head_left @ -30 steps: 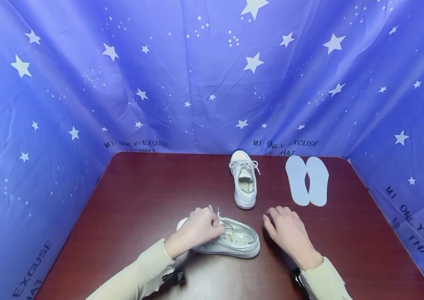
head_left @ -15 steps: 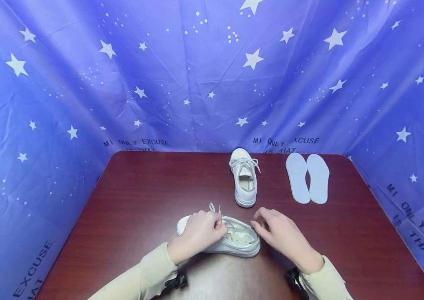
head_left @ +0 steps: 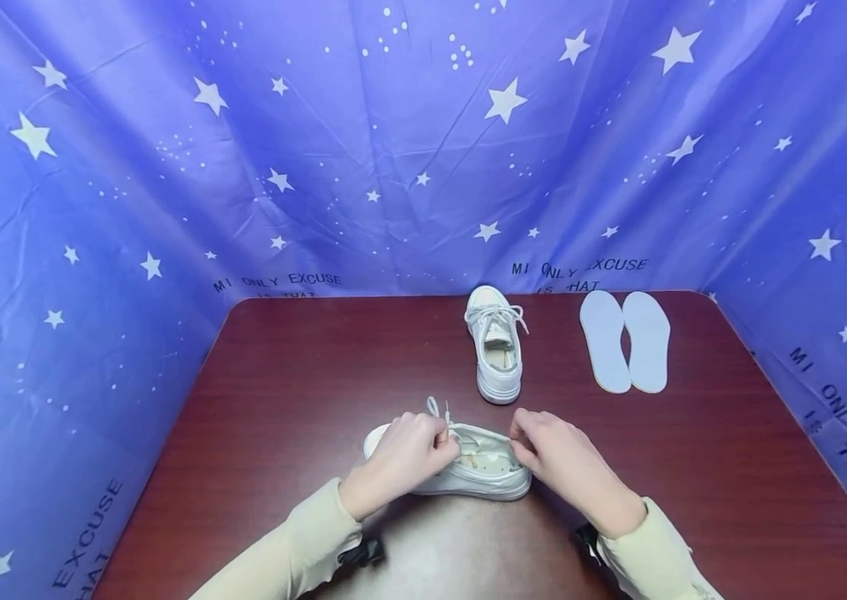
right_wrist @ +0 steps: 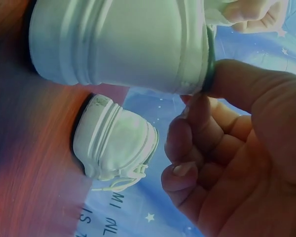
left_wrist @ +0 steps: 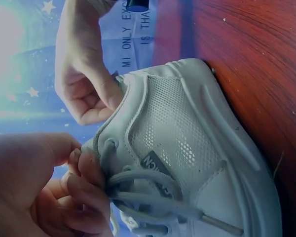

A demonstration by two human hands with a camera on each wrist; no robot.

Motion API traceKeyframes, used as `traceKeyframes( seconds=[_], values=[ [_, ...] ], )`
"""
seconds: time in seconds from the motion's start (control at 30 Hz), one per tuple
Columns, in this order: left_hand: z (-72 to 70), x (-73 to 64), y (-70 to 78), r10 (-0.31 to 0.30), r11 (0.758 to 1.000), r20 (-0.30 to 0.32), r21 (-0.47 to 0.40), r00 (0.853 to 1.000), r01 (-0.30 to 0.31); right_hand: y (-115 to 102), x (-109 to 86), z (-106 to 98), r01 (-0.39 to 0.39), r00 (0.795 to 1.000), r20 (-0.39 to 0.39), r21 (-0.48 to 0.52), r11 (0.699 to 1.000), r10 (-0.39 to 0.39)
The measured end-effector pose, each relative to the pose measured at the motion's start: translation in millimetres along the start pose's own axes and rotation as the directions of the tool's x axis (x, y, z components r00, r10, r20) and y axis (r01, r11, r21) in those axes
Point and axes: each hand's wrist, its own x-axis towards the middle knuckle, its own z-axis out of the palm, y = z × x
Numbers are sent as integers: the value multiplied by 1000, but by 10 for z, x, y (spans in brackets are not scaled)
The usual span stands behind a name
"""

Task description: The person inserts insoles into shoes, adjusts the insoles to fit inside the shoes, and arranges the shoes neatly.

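A white lace-up sneaker [head_left: 472, 483] lies sole down near the front of the table, toe to the left, its opening and pale inside visible. With curled fingers my left hand [head_left: 404, 454] pinches the top of the tongue by the laces [left_wrist: 143, 180]. At the other end, my right hand [head_left: 566, 462] pinches the heel collar [right_wrist: 195, 74] between thumb and fingers. The left wrist view shows the mesh side panel [left_wrist: 160, 113] and a small dark label on the tongue side.
A matching white sneaker [head_left: 500, 385], laced and toe to the back, stands behind the near one. Two white insoles [head_left: 605, 346] lie side by side at the back right of the red-brown table [head_left: 303, 358]. A blue star-printed curtain [head_left: 363, 150] surrounds the table.
My right hand has moved left from beside the near sneaker onto its heel collar and now pinches it. The left hand stays at the tongue. The head view has shifted slightly.
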Motion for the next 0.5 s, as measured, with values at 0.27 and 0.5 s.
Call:
traceKeyframes(
  seconds=[0.27,0.5],
  values=[
    [-127,-46,-73,-100,990,109,-90,989,109,45,-14,-12,16,1000,-5,-8,1000,-16],
    [-43,-37,-82,-35,999,33,-40,999,36,-91,60,-5,129,991,-16,-157,979,-133]
  ],
)
